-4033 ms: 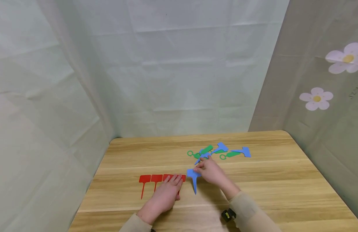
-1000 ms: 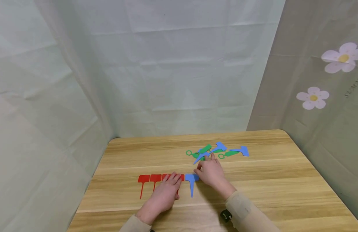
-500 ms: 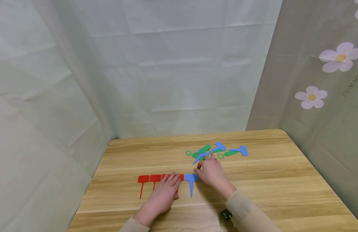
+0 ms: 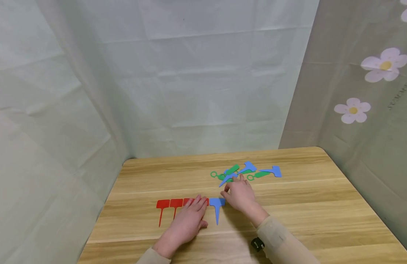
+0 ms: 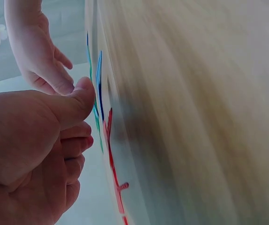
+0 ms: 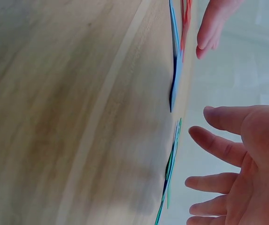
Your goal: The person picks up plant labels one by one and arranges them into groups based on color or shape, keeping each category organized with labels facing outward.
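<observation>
Two red T-shaped plant labels (image 4: 162, 204) lay fully visible on the wooden table (image 4: 140, 178), and more red heads showed partly beneath the left hand (image 4: 187, 220), whose fingers were extended and grasped nothing. A sideways drag of that hand could have skewed the loose, thin labels. Just to its right, a blue T-shaped label (image 4: 217, 202) continued their line, stem towards the person; a brush from the neighbouring thumb could have turned it. The right hand (image 4: 240, 195) was released, fingers spread, near jumbled blue labels (image 4: 248, 166) and green loop tags (image 4: 263, 175); there, overlap could have made two pieces come up together

Compared with four seconds earlier, the left hand still covered red heads, the single blue head had come down level with them, and the right fingers had left it
</observation>
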Motion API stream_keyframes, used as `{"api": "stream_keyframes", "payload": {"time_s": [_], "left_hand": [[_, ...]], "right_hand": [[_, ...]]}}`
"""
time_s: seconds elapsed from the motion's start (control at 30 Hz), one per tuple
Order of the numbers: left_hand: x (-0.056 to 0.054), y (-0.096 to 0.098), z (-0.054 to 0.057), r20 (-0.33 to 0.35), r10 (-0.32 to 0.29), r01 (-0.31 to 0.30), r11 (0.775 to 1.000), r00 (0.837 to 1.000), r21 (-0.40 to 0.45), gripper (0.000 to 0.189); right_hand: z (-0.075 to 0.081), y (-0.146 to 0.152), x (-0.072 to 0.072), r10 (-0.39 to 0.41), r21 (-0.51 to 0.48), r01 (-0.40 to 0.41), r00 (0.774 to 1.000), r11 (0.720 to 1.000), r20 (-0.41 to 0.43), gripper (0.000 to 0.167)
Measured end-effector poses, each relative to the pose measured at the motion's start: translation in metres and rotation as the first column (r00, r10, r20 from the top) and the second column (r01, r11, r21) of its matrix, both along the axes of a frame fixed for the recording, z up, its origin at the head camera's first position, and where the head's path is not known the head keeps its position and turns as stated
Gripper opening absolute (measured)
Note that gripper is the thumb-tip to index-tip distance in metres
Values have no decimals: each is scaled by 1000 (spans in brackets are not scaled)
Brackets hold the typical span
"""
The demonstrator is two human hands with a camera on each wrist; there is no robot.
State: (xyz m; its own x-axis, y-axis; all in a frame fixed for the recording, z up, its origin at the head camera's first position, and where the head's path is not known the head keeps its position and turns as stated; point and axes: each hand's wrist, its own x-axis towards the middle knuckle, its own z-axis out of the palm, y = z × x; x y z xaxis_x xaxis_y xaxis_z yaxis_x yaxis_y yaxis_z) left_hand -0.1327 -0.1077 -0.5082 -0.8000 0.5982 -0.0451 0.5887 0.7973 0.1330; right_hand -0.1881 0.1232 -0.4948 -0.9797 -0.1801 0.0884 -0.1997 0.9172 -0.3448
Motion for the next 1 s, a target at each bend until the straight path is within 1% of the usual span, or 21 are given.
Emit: {"api": "stream_keyframes", "payload": {"time_s": [0.2, 0.37, 0.5, 0.7, 0.83, 1.0], "left_hand": [[1, 9, 0, -28, -27, 27, 1000, 999, -7, 70], [1, 17, -1, -32, -38, 37, 999, 999, -14, 67], [0, 24, -2, -32, -45, 45, 999, 998, -9, 67], [-1, 33, -3, -36, -56, 55, 998, 998, -26, 66], [-2, 36, -3, -57, -60, 58, 998, 997, -37, 65], [-2, 38, -6, -71, -58, 54, 997, 996, -57, 65]], "right_hand": [[-1, 6, 1, -19, 1, 19, 1000, 1000, 0, 17], [-2, 12, 2, -17, 7, 17, 1000, 1000, -24, 18], [1, 18, 3, -30, 6, 30, 999, 1000, -43, 18], [3, 25, 4, -45, 6, 45, 999, 999, -27, 18], [2, 27, 4, -48, 4, 48, 998, 999, -27, 18], [2, 26, 4, -50, 5, 50, 998, 999, -27, 18]]}}
